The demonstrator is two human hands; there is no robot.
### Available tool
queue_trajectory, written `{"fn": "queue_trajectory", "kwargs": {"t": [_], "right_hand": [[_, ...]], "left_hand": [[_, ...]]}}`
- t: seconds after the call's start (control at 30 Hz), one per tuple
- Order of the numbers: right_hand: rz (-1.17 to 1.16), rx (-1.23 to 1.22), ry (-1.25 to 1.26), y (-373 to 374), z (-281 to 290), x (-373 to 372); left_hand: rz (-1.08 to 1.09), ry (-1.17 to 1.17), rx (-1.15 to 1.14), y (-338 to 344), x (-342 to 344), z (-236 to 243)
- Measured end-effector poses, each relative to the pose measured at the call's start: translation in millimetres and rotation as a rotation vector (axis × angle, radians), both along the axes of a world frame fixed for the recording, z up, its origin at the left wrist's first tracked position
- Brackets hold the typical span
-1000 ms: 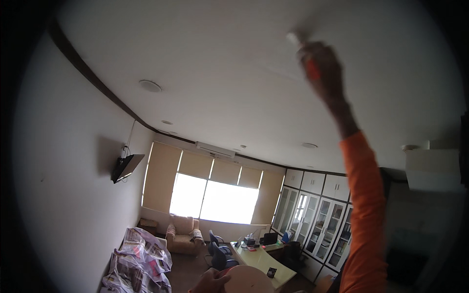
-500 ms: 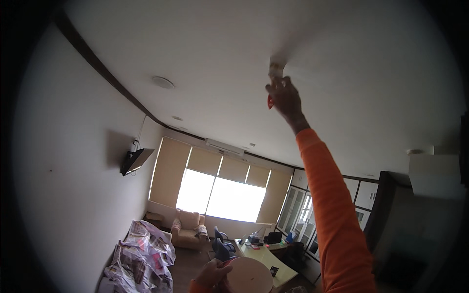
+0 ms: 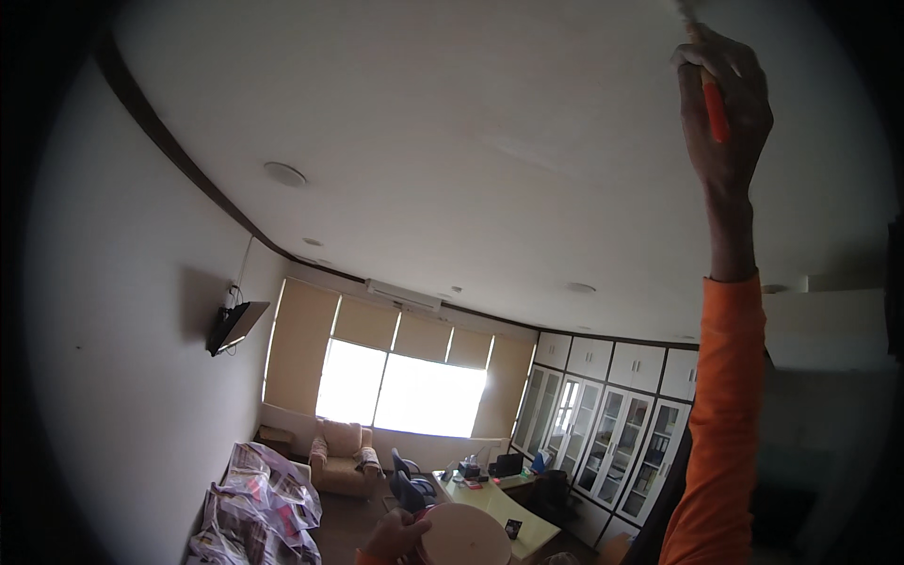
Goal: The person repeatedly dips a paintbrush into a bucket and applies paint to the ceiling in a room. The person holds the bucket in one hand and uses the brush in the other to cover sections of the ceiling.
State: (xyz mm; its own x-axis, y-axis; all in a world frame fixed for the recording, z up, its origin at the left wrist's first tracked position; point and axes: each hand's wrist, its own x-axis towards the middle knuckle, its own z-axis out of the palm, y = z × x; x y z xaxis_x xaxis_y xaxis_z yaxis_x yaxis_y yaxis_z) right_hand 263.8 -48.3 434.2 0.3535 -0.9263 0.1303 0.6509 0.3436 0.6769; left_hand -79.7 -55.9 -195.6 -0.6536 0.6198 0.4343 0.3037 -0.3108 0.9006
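— What have you got up there?

— A brush [image 3: 714,105] with an orange handle. My right hand [image 3: 723,113] is clamped round that handle, arm straight up, and the bristle end sits at the ceiling [image 3: 452,141], near the top edge of what I can see. The tip itself is too blurred to make out properly.

— How does it handle?

— Light, I'd judge, and the handle looks stiff; the bristles should give when pressed. I hold it low on the handle, fingers wrapped and thumb along the side, which seems the right place for steering the tip overhead. A smooth handle could turn slippery if wet.

— And the other hand?

— My left hand [image 3: 395,535] is down at the bottom edge, fingers closed on the rim of a round pale tub [image 3: 463,535]. I'd guess it weighs more than the brush and wants keeping level.

— What's round you?

— Below, a worktop [image 3: 494,508] with clutter, an armchair [image 3: 341,457] under the bright window [image 3: 400,395], covered heaps by the left wall, white cabinets [image 3: 603,424] to the right.
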Motion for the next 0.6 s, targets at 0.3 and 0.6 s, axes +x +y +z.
{"fn": "queue_trajectory", "kwargs": {"t": [0.3, 0.6], "right_hand": [[-0.285, -0.412, -0.217, 83, -22, -158], [-0.045, -0.116, -0.263, -18, 12, 39]], "left_hand": [[0.107, 0.004, -0.217, 2, -17, -12], [0.075, -0.031, -0.137, 26, -43, -43]]}}
